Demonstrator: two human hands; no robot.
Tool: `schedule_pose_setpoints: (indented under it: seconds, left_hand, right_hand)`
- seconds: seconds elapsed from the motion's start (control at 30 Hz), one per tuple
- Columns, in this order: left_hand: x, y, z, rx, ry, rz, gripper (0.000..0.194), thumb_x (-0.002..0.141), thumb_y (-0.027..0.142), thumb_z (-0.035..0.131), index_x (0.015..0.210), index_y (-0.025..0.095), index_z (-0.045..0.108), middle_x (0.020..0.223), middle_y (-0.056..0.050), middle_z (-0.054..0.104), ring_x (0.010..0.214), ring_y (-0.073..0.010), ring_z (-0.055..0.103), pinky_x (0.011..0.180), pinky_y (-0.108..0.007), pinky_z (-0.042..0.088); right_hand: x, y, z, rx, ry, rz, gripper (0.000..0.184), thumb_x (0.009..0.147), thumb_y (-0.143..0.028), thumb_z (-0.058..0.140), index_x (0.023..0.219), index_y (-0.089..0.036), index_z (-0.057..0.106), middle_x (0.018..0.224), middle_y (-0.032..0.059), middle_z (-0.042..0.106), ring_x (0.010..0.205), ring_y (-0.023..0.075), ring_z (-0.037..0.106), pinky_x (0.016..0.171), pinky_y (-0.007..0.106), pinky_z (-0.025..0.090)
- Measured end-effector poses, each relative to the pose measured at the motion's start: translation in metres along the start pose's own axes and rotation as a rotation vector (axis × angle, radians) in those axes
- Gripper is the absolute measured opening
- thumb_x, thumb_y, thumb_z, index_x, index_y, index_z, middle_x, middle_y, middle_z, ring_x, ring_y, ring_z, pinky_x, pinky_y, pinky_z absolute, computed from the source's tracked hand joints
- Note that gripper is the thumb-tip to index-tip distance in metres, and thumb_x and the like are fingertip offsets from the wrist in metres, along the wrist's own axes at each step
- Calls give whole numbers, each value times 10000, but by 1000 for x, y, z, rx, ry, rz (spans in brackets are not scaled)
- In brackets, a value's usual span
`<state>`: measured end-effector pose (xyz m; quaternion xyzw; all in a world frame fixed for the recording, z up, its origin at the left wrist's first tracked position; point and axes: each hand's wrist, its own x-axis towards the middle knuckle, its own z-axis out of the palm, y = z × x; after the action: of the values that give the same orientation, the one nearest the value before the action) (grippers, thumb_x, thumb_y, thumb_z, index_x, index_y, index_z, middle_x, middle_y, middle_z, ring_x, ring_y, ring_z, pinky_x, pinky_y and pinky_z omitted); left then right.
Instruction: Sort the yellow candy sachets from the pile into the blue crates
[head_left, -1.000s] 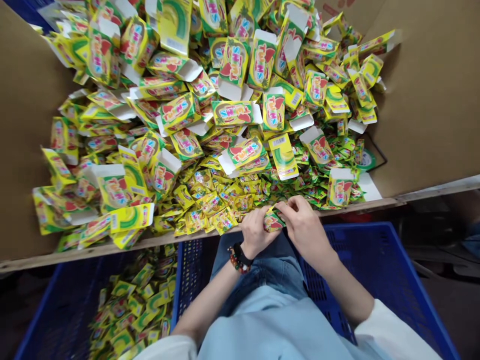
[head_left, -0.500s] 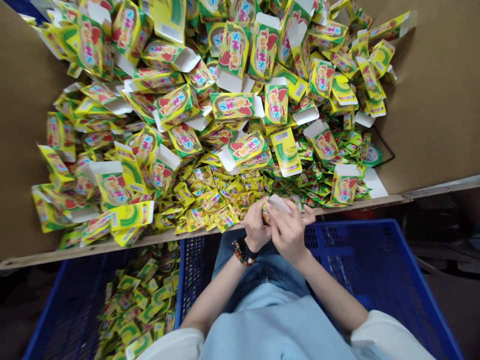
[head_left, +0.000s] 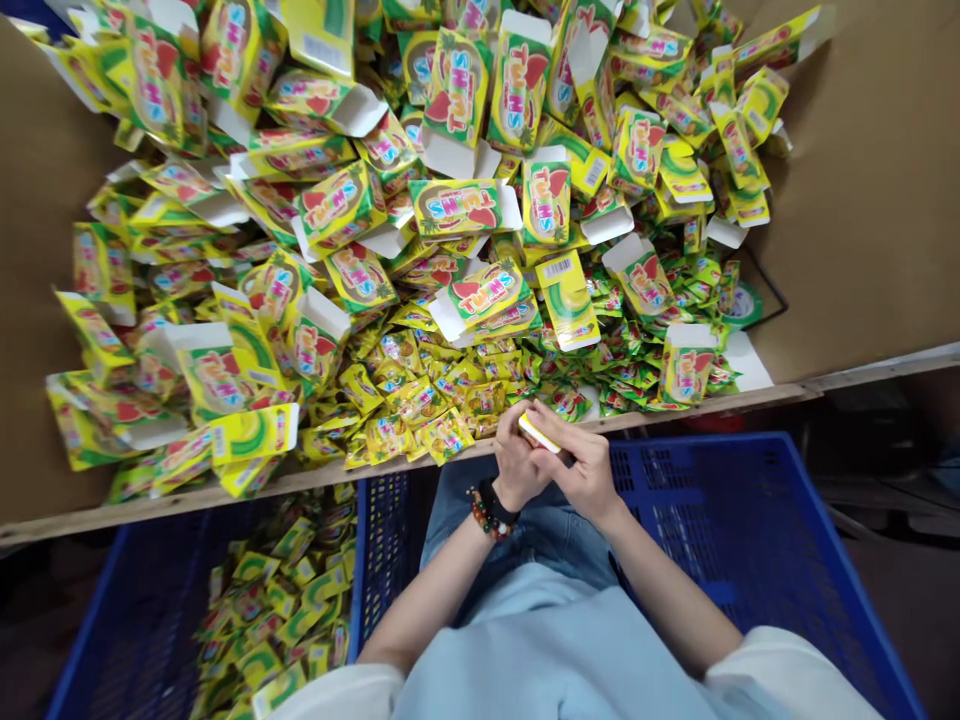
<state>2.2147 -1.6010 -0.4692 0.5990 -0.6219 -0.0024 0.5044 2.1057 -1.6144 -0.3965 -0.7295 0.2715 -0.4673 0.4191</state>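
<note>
A small candy box (head_left: 538, 434), yellow with a white end, is held between my two hands at the table's front edge. My left hand (head_left: 516, 465) is closed around its left side, a beaded bracelet and a dark band on the wrist. From the right, my right hand (head_left: 581, 465) grips the same box with thumb and fingers. Most of the box is hidden by the fingers. Just beyond lie yellow candy sachets (head_left: 416, 400) and green candy sachets (head_left: 622, 370) in a loose heap.
Many printed candy boxes (head_left: 457, 208), several with open white flaps, pile up behind the sachets. Cardboard walls (head_left: 862, 200) flank the heap. Below the wooden edge (head_left: 247, 497) stand a blue crate (head_left: 750, 540) at right and another blue crate (head_left: 135, 600) at left with boxes inside.
The box's raised white flap no longer shows; its end now looks flat and closed. Both hands have shifted slightly down, and the view has moved a little.
</note>
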Motion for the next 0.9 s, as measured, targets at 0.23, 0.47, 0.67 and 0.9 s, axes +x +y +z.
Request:
schedule_pose_setpoints:
  seconds: [0.23,0.47,0.67,0.9]
  left_hand:
    - [9,13,-9,-29,90,47,516,932,424,437,1388,233,290,1122,-158,612,999,-273,662,806,-418,584]
    - [11,13,-7,-42,103,59,522,948,420,368,1404,170,331,1109,-165,618,957,-257,666,812,-399,554]
    - [6,19,-42,78,88,266,730,842,545,583,1416,147,370,1133,-154,606,1034,-285,580,913,-458,475]
    - [16,7,-89,484,-48,-52,244,879,272,573,1102,196,636,1054,-131,597,964,-295,498,827,-465,461]
  right_hand:
    - [10,-3,6,-41,184,65,252,866,-299,639,1094,-277,744,1084,25,746,994,244,727,910,404,599]
    - [4,11,0,-236,-28,-187,390,889,-259,587,1274,-265,645,1250,34,679,1184,232,639,1019,406,542]
    - [-37,3,-61,-564,71,-74,310,915,-247,543,1178,-269,706,1126,60,739,976,228,724,840,364,598]
    - [-10,38,-68,-827,97,33,248,923,-394,552,970,-202,703,957,116,741,911,260,673,824,391,521]
